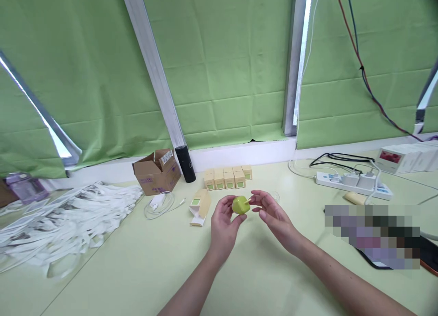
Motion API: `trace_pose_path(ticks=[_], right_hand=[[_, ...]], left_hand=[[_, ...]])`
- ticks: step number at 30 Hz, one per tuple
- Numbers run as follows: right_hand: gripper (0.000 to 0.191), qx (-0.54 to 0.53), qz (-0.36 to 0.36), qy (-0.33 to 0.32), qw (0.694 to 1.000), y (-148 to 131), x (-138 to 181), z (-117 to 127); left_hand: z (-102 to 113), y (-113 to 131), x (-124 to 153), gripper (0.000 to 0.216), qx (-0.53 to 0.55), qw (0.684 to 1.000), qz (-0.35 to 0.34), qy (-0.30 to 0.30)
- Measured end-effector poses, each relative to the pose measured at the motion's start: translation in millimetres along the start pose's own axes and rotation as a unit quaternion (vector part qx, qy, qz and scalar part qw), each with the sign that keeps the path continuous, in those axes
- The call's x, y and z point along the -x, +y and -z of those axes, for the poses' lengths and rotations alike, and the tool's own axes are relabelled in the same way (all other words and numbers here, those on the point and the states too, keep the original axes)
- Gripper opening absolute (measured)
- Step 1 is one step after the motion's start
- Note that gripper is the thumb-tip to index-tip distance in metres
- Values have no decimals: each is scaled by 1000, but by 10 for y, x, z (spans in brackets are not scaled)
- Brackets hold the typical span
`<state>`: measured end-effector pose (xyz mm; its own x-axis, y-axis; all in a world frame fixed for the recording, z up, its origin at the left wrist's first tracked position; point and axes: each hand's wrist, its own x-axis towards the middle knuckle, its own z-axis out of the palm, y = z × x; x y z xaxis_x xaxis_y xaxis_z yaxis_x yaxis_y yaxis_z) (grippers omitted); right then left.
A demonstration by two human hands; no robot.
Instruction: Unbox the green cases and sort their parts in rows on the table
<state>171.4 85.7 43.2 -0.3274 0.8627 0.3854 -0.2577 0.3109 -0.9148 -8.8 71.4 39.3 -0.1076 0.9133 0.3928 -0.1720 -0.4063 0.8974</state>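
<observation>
My left hand [225, 222] is closed around a small, shiny yellow-green apple-shaped object [240, 205], its thumb below and fingers behind. A short pale stem [247, 200] sticks out of that object toward the right. Close by, my right hand [272, 214] has its fingers apart and curved, the fingertips near the stem; whether they touch it I cannot tell. Left of my left hand lies an opened tan carton [200, 208] with a green square label and white flaps. Just behind both hands stand several similar small tan boxes [225, 178].
At the back left are an open cardboard box [156, 172], a black cylinder [185, 164] and a white charger with cable [158, 201]. White straps [75, 220] cover the left. A power strip [354, 184], white boxes [404, 158] and a blurred-out item [372, 236] lie right.
</observation>
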Motion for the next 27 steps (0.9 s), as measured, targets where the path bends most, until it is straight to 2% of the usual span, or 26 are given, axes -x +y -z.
trace_pose_path(ticks=[3,6,9,12,15,18,22,24,27], right_hand=[[50,5,-14,17,1000,13,5,15],[49,11,-30,30,999,68,-10,29],[50,16,-57,57,997,159,-48,54],[54,21,-81,77,994,245,-82,73],[54,32,-86,92,992,286,-87,58],[51,63,-85,77,991,283,-61,9],[49,112,-89,42,989,272,-13,-56],[47,143,-87,32,985,277,2,-69],[45,186,-81,28,979,296,14,-72]], left_hand=[[-11,-38,-57,56,122,989,88,6],[12,-74,-95,57,195,971,137,15],[46,-104,-118,53,229,960,162,18],[72,-132,-143,52,199,967,156,33],[83,-141,-151,47,75,988,124,60],[81,-115,-110,36,-86,993,55,56],[78,-91,-11,26,-252,965,-65,-22],[87,-115,22,27,-297,946,-112,-62],[111,-172,42,29,-354,915,-172,-84]])
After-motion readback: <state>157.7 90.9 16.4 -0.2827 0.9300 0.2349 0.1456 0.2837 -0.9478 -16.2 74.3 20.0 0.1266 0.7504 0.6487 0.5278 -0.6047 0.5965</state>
